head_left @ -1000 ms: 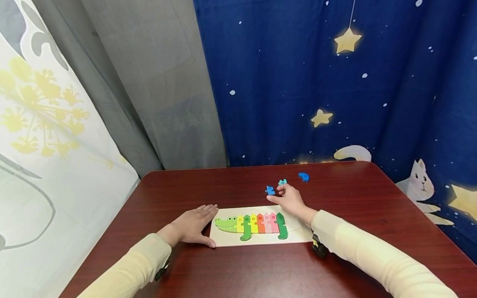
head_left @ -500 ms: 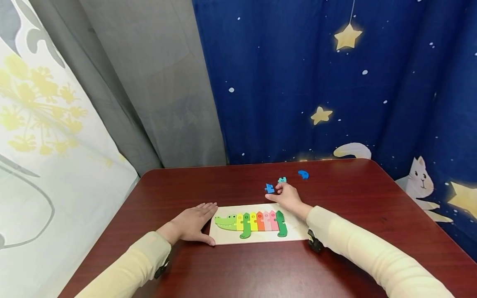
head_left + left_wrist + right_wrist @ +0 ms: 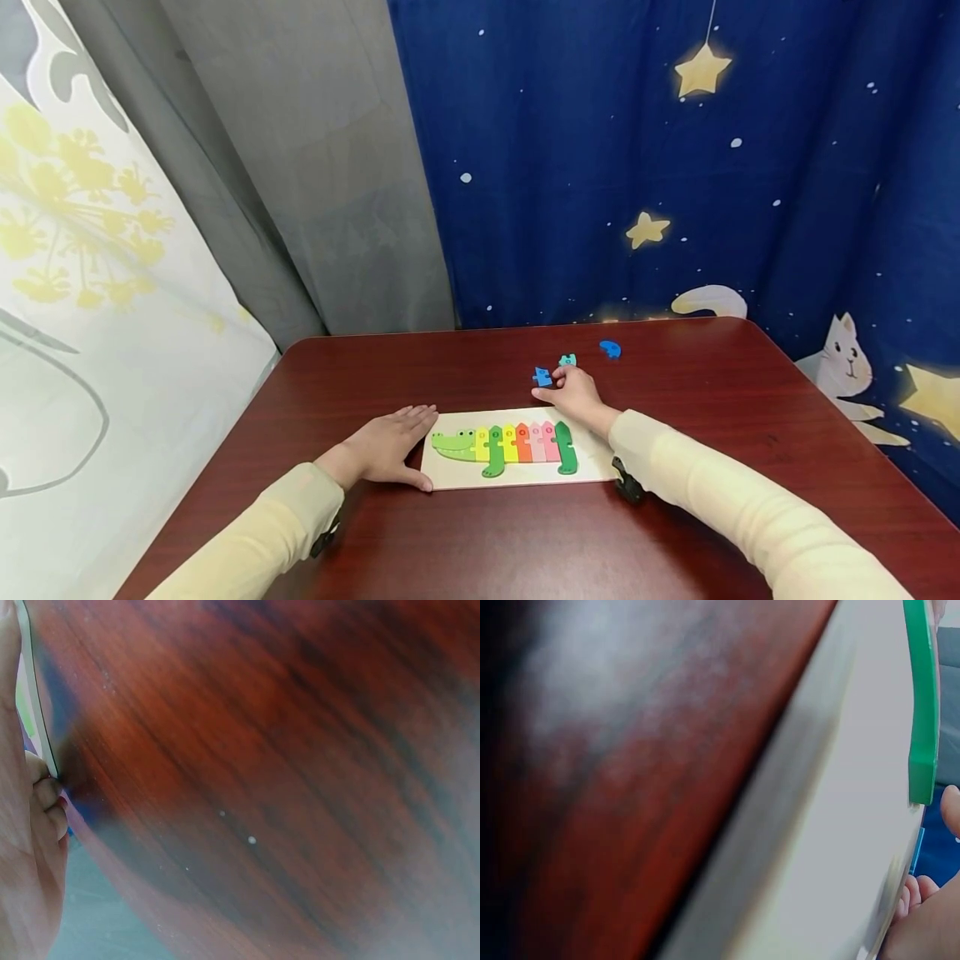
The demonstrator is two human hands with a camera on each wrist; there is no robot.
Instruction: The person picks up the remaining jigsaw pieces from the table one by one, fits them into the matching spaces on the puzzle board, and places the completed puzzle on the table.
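Note:
A pale wooden board (image 3: 465, 479) lies on the table, bearing a row of coloured crocodile puzzle pieces (image 3: 522, 443), with the green head at the left and a green leg piece (image 3: 566, 450) at the right end. My left hand (image 3: 390, 446) rests at the board's left edge, its fingers extended and its thumb at the lower corner. Beyond the board, my right hand (image 3: 579, 395) reaches to a blue puzzle piece (image 3: 542, 377); its thumb and curled fingers stand apart beside it. Whether they touch it is unclear. A teal puzzle piece (image 3: 567, 360) lies just past the fingertips.
Farther back on the dark red table (image 3: 390, 367) lies a curved blue puzzle piece (image 3: 611, 349). Behind the table hang a grey curtain (image 3: 360, 233) and a blue one (image 3: 540, 167) with stars. A white patterned cloth (image 3: 150, 375) hangs at the left.
My right hand has shifted slightly left, closer to the blue puzzle piece. The left hand stays at the board's edge. The whole head view has moved up a little.

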